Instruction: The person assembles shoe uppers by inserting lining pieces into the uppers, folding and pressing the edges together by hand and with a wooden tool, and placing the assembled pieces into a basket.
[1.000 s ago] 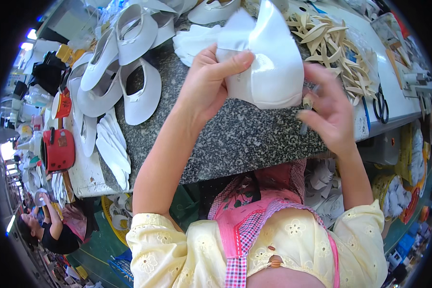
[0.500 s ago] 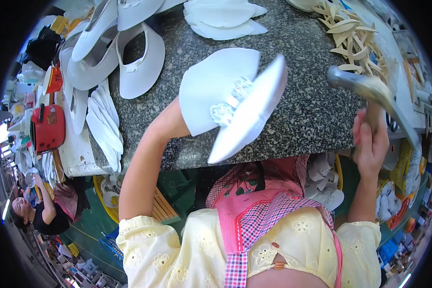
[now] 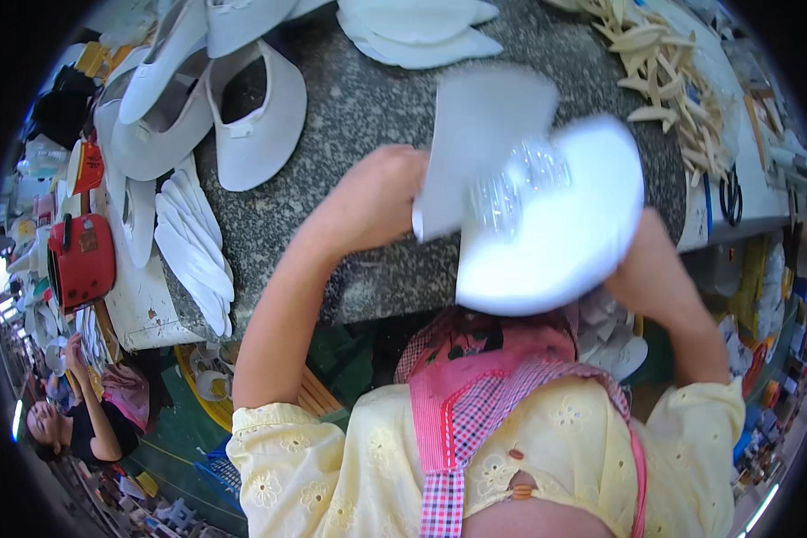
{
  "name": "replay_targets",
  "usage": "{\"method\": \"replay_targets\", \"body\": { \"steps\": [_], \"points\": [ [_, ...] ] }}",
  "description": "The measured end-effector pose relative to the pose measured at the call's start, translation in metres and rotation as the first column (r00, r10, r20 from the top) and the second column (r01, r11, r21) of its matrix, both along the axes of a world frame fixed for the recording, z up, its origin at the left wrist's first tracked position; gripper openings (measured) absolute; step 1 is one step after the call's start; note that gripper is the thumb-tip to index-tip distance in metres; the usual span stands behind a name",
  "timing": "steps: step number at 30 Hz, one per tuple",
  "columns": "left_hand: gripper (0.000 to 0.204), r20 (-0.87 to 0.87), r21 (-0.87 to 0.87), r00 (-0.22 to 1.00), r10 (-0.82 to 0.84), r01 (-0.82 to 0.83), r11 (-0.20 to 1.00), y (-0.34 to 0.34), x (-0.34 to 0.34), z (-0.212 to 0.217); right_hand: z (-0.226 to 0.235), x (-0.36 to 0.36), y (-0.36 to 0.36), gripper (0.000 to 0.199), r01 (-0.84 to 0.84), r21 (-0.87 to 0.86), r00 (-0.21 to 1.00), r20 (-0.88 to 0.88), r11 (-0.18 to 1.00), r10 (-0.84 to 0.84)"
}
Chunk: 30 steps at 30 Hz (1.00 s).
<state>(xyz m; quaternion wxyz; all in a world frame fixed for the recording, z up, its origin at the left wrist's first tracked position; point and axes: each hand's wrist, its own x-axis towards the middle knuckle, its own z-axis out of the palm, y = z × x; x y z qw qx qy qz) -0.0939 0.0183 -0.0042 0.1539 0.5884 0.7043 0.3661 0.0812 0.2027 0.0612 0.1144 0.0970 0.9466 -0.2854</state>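
A curved white two-panel piece (image 3: 565, 242) is held above the table, joined by a clear, gathered shiny band (image 3: 516, 184). It is blurred by motion, and its exact kind is unclear. My left hand (image 3: 386, 193) is closed at the lower left edge of its upper panel. Behind the right edge of the lower panel, my right hand (image 3: 632, 255) shows only in part, its fingers hidden. The hammer is not visible now.
The speckled stone tabletop (image 3: 368, 99) holds white looped pieces (image 3: 282, 139) and stacked flat white pieces (image 3: 417, 40). Beige crescent pieces (image 3: 663, 72) lie far right. A red box (image 3: 81, 260) stands left, with another person (image 3: 99, 426) beyond. A yellow basket (image 3: 197, 390) sits below the table.
The white piece has moved right and turned. My right hand has come in from the right to behind it; the hammer it held is out of sight. My left hand now shows at the panel's edge.
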Motion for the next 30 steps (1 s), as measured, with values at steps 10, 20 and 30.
{"method": "replay_targets", "body": {
  "steps": [10,20,30],
  "points": [
    [0.022,0.173,-0.083,0.985,0.011,0.003,0.997,0.003,-0.004,-0.002,-0.003,-0.006,0.009,0.021,-0.077,-0.024,0.957,-0.281,0.997,0.067],
    [0.024,0.336,-0.223,0.939,0.072,0.005,0.975,0.003,-0.009,0.001,-0.040,0.063,0.066,0.024,0.123,0.305,0.945,-0.327,0.944,-0.017],
    [0.029,0.997,0.061,0.058,-0.058,-0.047,0.997,0.032,0.015,0.036,-0.048,0.008,0.038,0.079,-0.073,-0.446,0.784,-0.579,0.892,-0.225]
  ]
}}
